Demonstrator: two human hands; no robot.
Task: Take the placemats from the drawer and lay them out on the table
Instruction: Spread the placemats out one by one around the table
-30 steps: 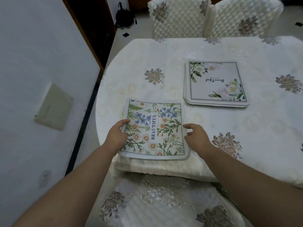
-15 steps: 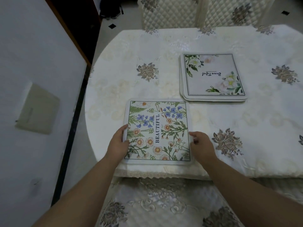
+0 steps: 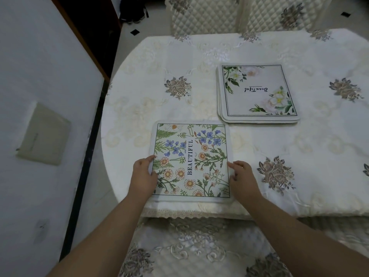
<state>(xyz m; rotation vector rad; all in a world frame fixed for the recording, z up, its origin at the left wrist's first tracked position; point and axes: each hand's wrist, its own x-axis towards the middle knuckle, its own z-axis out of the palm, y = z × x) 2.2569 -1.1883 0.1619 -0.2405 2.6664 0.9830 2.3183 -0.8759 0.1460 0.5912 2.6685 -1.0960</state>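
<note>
Nearest the camera is a chair (image 3: 199,254) with an embroidered cream cover, tucked under the near edge of the table (image 3: 139,92). Both bare forearms reach over it toward the table.

The left hand (image 3: 142,176) rests on the left edge of the mat (image 3: 190,161), thumb lying on top of the white border and the fingers tucked along or under that edge, so it grips the mat lightly at its lower left side. The right hand (image 3: 242,177) is at the mat's right edge, fingers loosely curled, with fingertips touching the border; whether any finger goes under the edge cannot be told.

The mat lies flat on the tablecloth at the table's near edge, just left of centre in the view. It is square with rounded corners, printed with blue flowers, daisies and ferns, and the word BEAUTIFUL runs up its middle.

Farther back and to the right, apart from the mat, sits a stack (image 3: 257,92) of more placemats, edges slightly staggered. The top one shows white flowers and green leaves in two corners, with script lettering upside down to the camera.

Beyond the table stand two chairs (image 3: 205,15) in quilted cream covers. To the left is a white wall (image 3: 40,66) with a beige plate (image 3: 44,133) on it.
</note>
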